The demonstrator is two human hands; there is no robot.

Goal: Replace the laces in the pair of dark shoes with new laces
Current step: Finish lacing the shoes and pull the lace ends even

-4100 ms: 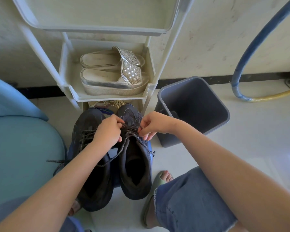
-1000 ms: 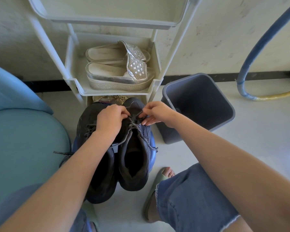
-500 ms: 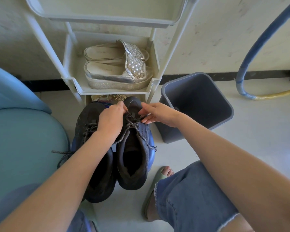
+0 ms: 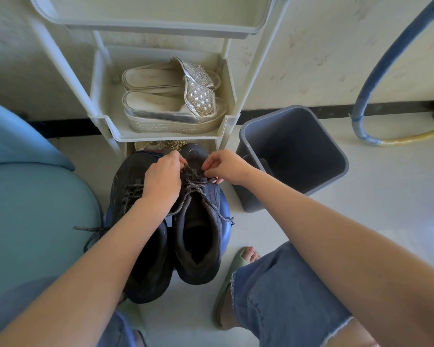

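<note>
1. Shoes stand as a pair on the blue stool (image 4: pixel 224 204), toes toward the rack (image 4: pixel 103 121) and open tops toward me; the left shoe (image 4: pixel 145 266) sits at the stool's left edge and the right shoe (image 4: pixel 198 236) at its right edge, their inner sides touching.
2. My left hand (image 4: pixel 162 181) reaches across the left shoe to the toe end of the right shoe; its fingers are curled down tight on the grey lace (image 4: pixel 198 186) there, though the fingertips themselves are mostly hidden from me.
3. My right hand (image 4: pixel 226 167) comes in from the other side at the same spot; thumb and forefinger are closed in a pinch on the lace, and the other fingers are tucked under.
4. That lace is threaded only loosely across the right shoe; one slack run hangs over the shoe's right side, by the stool's right edge.
5. The left shoe is laced, and its loose end (image 4: pixel 90 230) trails off the stool's left edge.
6. A pair of silver sandals (image 4: pixel 173 106) lies on the rack's middle shelf; something gold shows on the shelf below, too hidden to name.
7. A grey bin (image 4: pixel 293 156) stands on the floor just beside the stool's right edge; a blue hose (image 4: pixel 376 78) curves against the wall beyond it.
8. A teal cushion (image 4: pixel 35 209) fills the left side; my foot in a green slide (image 4: pixel 238 264) rests on the floor near the right shoe's heel.
</note>
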